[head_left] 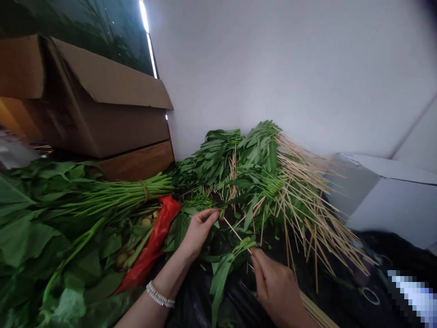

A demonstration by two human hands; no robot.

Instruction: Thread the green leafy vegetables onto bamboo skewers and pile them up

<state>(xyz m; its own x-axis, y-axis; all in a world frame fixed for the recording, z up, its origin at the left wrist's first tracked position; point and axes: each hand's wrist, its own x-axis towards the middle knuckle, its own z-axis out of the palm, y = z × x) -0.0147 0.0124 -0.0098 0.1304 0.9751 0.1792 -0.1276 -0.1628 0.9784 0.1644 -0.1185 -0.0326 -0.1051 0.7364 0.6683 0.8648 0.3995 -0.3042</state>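
Note:
My right hand grips a thin wooden skewer that slants up to the left. Long green leaves on their stems are threaded on it just ahead of my fingers and droop downward. Close to the skewer's tip, my left hand is closed in a pinch on a small green stem. Behind my hands lies a pile of skewered leafy greens, with many bare skewer ends fanning out to the right.
To the left lies a tied bundle of green stems with broad leaves, beside a red plastic bag. An open cardboard box stands behind them. A white box sits at right, and black plastic covers the work surface. A white wall closes the back.

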